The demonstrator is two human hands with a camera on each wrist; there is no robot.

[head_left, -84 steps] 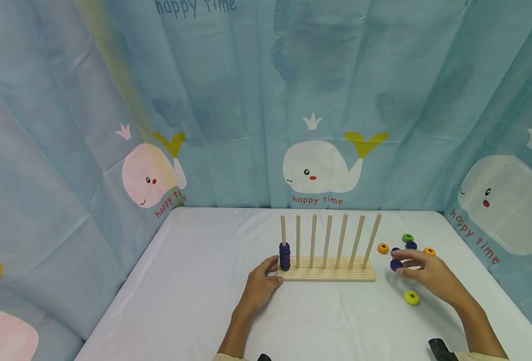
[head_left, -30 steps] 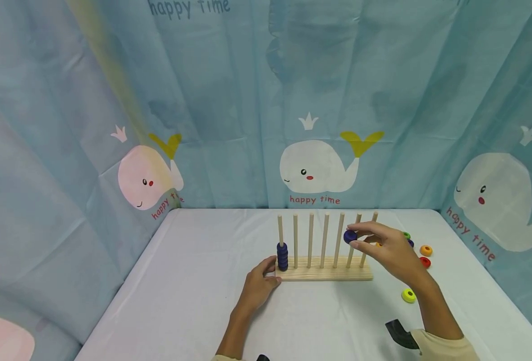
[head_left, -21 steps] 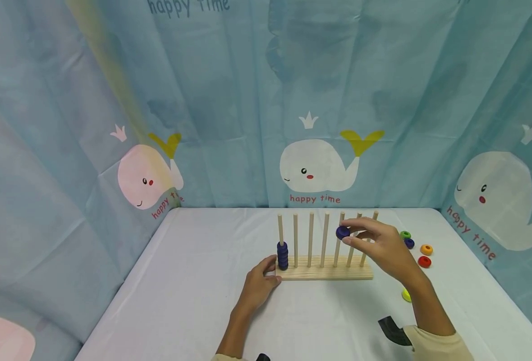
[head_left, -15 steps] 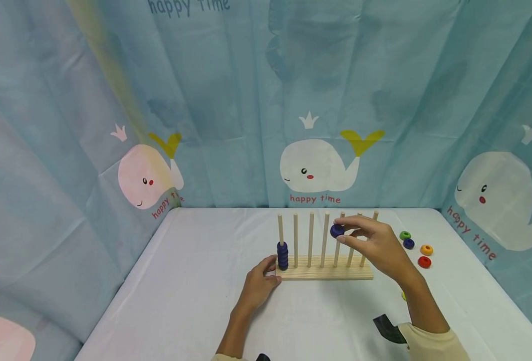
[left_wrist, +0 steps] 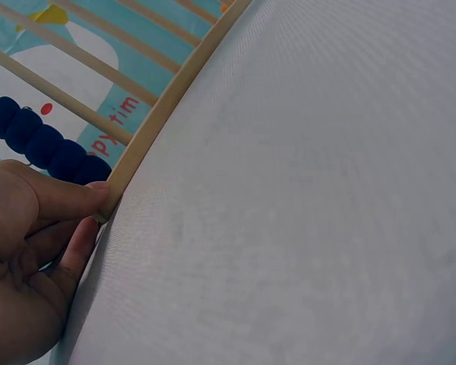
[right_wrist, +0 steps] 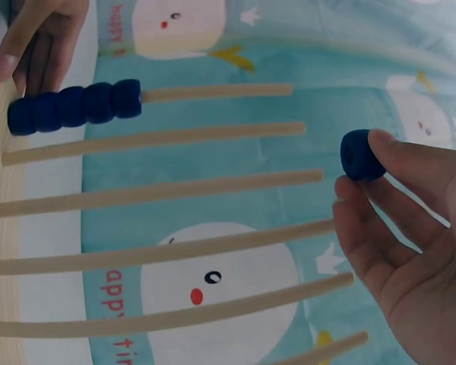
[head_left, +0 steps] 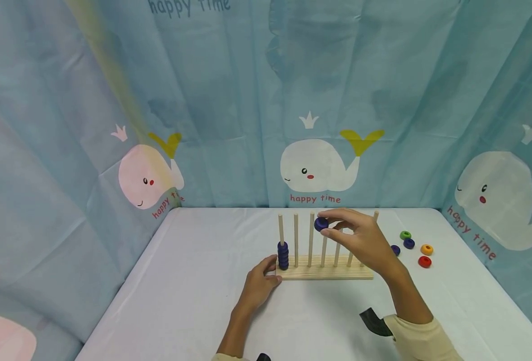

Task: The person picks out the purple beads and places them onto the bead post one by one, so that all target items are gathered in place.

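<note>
My right hand [head_left: 358,240] pinches a dark blue bead [head_left: 321,224] between thumb and fingers. It holds the bead near the tops of the middle pegs of a wooden peg rack [head_left: 324,272]. In the right wrist view, the held bead [right_wrist: 361,156] is off the peg tips, with its hole partly visible. A stack of several blue beads [head_left: 282,256] sits on the leftmost peg; the other visible pegs are bare. My left hand [head_left: 258,283] grips the left end of the rack's base, its thumb and fingers at the edge in the left wrist view. The right hand hides parts of the right-hand pegs.
Loose beads lie on the white table to the right of the rack: a green bead [head_left: 405,234], a blue bead [head_left: 409,243], another blue bead [head_left: 395,250], an orange bead [head_left: 426,249] and a red bead [head_left: 425,261]. A whale-printed curtain [head_left: 230,170] hangs behind.
My right hand has lifted a blue bead from the loose ones and carried it left and up over the rack. The left hand stays on the base. The yellow bead is now hidden.
</note>
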